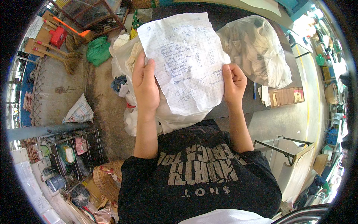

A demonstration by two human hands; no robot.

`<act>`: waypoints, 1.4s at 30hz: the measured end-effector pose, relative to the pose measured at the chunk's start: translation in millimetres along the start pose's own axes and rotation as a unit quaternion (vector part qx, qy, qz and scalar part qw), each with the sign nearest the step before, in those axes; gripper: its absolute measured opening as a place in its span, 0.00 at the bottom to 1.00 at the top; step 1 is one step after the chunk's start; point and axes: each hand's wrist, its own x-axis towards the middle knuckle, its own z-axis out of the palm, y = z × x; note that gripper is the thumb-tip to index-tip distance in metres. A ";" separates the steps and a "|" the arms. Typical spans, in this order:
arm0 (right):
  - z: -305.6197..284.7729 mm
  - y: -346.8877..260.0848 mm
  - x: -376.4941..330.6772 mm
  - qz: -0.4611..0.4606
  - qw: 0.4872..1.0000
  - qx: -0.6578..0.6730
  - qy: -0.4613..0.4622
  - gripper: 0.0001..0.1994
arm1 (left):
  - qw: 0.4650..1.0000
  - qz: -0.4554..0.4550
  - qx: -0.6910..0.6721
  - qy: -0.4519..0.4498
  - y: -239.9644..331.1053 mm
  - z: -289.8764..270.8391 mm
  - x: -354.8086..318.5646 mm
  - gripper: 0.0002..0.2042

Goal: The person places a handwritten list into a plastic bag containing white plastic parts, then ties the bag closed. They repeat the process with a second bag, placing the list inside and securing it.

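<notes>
The paper sheet [186, 63] is white, grid-ruled, creased and handwritten. It is held unfolded at both side edges, slightly rotated.

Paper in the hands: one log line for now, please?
left hand: holds paper by left edge; right hand: pinches right edge; nearby: plastic bag, blue pen

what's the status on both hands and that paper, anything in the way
Left hand and right hand grip paper sheet by opposite sides. Sheet creased, written side in view. Nothing blocking it; translucent plastic bag behind its right edge.
</notes>
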 end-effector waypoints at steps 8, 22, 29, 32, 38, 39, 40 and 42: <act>-0.3 -0.9 0.8 -0.012 1.000 -0.012 -0.002 0.09 | 1.000 0.006 -0.012 -0.001 -0.7 -0.4 -1.2 0.22; -1.0 2.1 -0.4 -0.009 1.000 -0.012 0.000 0.10 | 1.000 0.012 -0.024 -0.013 -0.2 -0.4 -2.2 0.22; 0.1 0.3 0.0 -0.006 1.000 -0.008 0.001 0.10 | 1.000 0.011 -0.019 -0.007 -1.3 -1.4 -2.4 0.23; 0.9 -1.8 -0.9 -0.005 1.000 -0.003 -0.005 0.12 | 1.000 0.014 -0.006 0.004 -0.8 -0.3 -2.6 0.24; -46.1 2.5 13.4 -0.077 0.991 -0.066 0.089 0.16 | 1.000 0.016 0.012 0.012 1.3 -2.2 -3.0 0.24; -63.0 8.0 28.6 -0.134 0.964 -0.185 0.135 0.15 | 0.999 0.018 0.018 0.019 1.5 -3.2 -2.8 0.24; -87.1 9.7 34.0 -0.142 0.878 -0.409 0.204 0.18 | 0.999 0.020 0.025 0.027 1.5 -4.3 -2.7 0.24; -126.0 23.8 53.9 -0.055 0.660 -0.704 0.255 0.49 | 0.999 0.011 0.003 0.031 1.5 -6.1 -2.8 0.24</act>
